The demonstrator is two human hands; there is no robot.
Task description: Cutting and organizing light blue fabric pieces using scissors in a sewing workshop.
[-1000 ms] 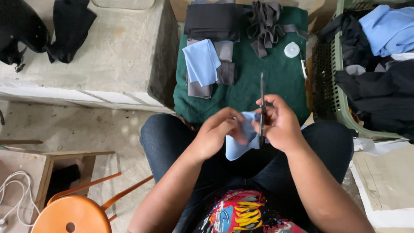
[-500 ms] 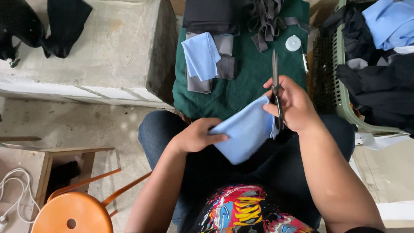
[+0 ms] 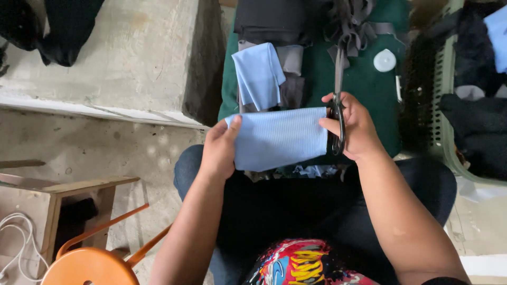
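Note:
A light blue ribbed cloth piece (image 3: 280, 138) is stretched flat between both hands above my lap. My left hand (image 3: 219, 150) pinches its left edge. My right hand (image 3: 354, 126) grips its right edge and also holds black scissors (image 3: 338, 95), blades pointing up and away. Beyond the cloth lies a green mat (image 3: 364, 89) with a folded light blue piece (image 3: 259, 74) on grey and black fabric pieces (image 3: 290, 79).
A tangle of dark fabric strips (image 3: 351, 24) and a white round disc (image 3: 385, 60) lie on the mat. A green plastic basket (image 3: 449, 121) of dark clothes stands at right. A concrete slab (image 3: 116, 58) is at left, an orange stool (image 3: 90, 266) and wooden bench (image 3: 53, 195) lower left.
The hands have moved apart and lifted the blue cloth, spreading it flat and wide. The scissors stayed in my right hand, and the view tilted closer to the mat.

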